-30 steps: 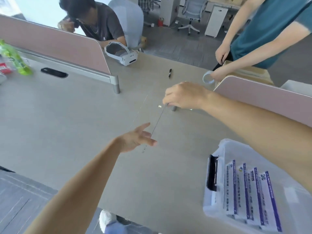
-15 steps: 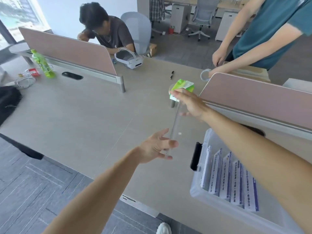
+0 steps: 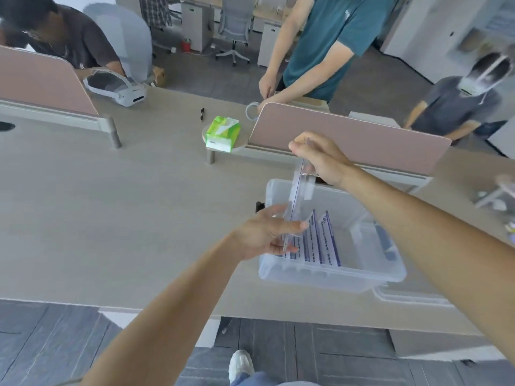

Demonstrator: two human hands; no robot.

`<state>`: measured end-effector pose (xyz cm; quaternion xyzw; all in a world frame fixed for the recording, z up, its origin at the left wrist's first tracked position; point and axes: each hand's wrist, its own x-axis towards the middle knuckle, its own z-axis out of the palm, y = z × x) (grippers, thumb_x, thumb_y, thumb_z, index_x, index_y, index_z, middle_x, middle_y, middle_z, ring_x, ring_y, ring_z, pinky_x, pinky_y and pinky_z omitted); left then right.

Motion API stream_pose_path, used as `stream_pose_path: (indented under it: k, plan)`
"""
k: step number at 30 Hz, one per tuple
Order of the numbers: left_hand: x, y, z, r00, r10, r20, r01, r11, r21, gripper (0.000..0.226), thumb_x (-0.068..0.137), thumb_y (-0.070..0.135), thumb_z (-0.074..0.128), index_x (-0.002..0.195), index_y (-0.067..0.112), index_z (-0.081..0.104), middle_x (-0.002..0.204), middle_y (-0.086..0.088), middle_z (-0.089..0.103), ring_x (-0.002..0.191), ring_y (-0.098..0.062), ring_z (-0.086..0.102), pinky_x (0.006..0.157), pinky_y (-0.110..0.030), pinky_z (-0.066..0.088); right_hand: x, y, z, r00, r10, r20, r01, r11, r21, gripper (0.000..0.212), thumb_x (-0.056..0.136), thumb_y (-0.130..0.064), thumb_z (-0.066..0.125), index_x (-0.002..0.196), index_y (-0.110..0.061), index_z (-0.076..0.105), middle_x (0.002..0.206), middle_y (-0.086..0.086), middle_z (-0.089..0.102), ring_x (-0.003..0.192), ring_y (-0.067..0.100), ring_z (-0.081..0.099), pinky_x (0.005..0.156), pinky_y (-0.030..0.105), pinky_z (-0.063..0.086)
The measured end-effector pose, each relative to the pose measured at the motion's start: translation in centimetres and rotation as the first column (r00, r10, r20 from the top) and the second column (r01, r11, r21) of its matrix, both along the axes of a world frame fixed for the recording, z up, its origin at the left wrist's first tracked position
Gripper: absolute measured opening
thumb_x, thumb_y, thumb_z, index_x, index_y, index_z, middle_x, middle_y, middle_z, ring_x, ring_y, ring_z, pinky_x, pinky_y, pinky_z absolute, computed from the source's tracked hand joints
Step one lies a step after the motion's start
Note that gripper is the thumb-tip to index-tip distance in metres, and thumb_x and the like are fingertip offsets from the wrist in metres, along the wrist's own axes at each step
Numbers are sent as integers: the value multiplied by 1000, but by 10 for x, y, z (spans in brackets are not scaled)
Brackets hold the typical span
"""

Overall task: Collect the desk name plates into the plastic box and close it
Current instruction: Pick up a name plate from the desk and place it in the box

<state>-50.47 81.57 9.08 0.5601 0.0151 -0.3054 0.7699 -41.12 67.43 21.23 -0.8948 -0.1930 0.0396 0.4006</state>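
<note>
Both hands pinch one clear name plate (image 3: pixel 297 199) edge-on: the right hand (image 3: pixel 320 158) grips its top end, the left hand (image 3: pixel 267 232) its lower end with fingers loosely curled. It hangs above the open plastic box (image 3: pixel 331 271) on the desk (image 3: pixel 111 218), where other plates (image 3: pixel 317 240) stand in a row.

The name plate (image 3: pixel 298 196) in the air is clear as glass. Those in the translucent, whitish plastic box (image 3: pixel 331 274) are white with purple-blue edge stripes and small dark print. The counter (image 3: pixel 111 213) is pale beige with faint grain, the dividers (image 3: pixel 348 135) dusty pink, the tissue pack (image 3: pixel 223 132) green and white, the floor (image 3: pixel 55 335) streaky grey.
</note>
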Motion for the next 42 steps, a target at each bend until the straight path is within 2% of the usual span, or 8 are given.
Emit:
stream_pose_path:
  k: [9,14,19,22,25,29,33,42]
  plan:
    - [22,-111,6,979,-196,50,184,966,181,84,70,35,83,142,24,42,125,-19,57,74,-30,72,83,-42,59,13,-129,-15,963,-215,-162,228,972,62,42,85,-54,58,105,-17,58,92,-8,50,86,7,51,76,42,53]
    - [47,-173,-7,982,-186,43,160,923,350,64,82,20,65,142,25,42,126,-6,47,80,-32,74,85,-42,59,60,-191,-61,903,-250,-350,314,939,139,30,76,-54,57,96,-32,60,99,-9,53,82,7,47,72,40,54]
    - [79,-243,-24,982,-189,8,130,708,694,40,78,14,41,117,12,48,91,-12,68,76,-28,75,61,-27,57,115,-232,-127,841,-191,-506,291,948,127,36,75,-47,51,98,-22,63,110,4,54,79,10,44,67,33,47]
    - [89,-278,-37,981,-192,-38,141,561,816,14,84,15,43,97,9,43,99,-11,61,78,-29,64,53,-26,45,137,-241,-165,790,-142,-596,229,971,72,39,88,-40,47,112,-14,64,127,11,55,82,13,46,65,30,44]
    - [98,-305,-55,986,-141,-88,146,486,862,12,89,14,45,100,9,44,113,-13,57,90,-31,58,59,-28,39,153,-244,-199,737,-111,-667,158,987,10,36,95,-38,40,110,-16,64,133,10,55,108,19,49,70,31,40]
    - [107,-325,-80,982,-73,-172,187,448,874,21,91,10,48,112,6,48,111,-12,56,99,-32,60,63,-33,41,161,-244,-240,658,-192,-728,209,976,-68,42,95,-44,38,97,-9,61,120,11,53,106,21,44,90,38,33]
    - [115,-324,-104,969,-61,-240,244,412,878,28,91,11,50,118,4,47,118,-13,57,107,-34,60,68,-34,46,164,-232,-267,612,-232,-756,261,962,-84,24,77,-51,36,73,-30,48,113,2,46,102,20,40,92,39,30]
    - [112,-317,-128,955,-72,-286,295,298,908,37,89,4,55,124,1,44,124,-15,55,118,-35,56,90,-40,53,160,-220,-296,573,-327,-752,266,941,-207,39,87,-46,33,85,-18,60,104,8,49,99,27,46,103,47,41]
